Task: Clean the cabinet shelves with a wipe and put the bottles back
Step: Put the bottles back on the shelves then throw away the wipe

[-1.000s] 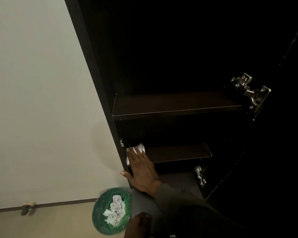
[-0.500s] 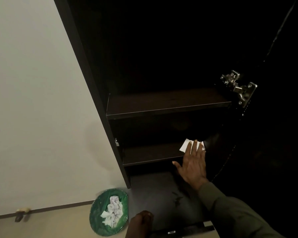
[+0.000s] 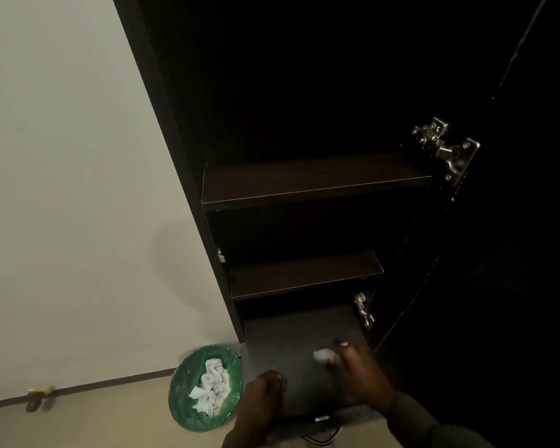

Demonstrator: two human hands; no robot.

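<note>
The dark cabinet stands open, and its upper shelf (image 3: 314,184) and lower shelf (image 3: 304,274) are bare. No bottles are in view. My right hand (image 3: 359,373) is low over the cabinet's grey bottom panel (image 3: 291,331) and pinches a crumpled white wipe (image 3: 323,355) in its fingertips. My left hand (image 3: 262,399) lies at the panel's front edge, fingers pointing forward, holding nothing. Both hands are blurred.
A green-lined bin (image 3: 181,399) holding several crumpled wipes stands on the floor left of the cabinet, against the white wall. The open door (image 3: 498,253) hangs at the right on metal hinges (image 3: 446,147). A small doorstop (image 3: 36,397) sits by the skirting.
My right hand left the right end of the lower shelf and came down over the bottom panel, with the flat wipe now bunched in its fingers. My left hand reached slightly forward.
</note>
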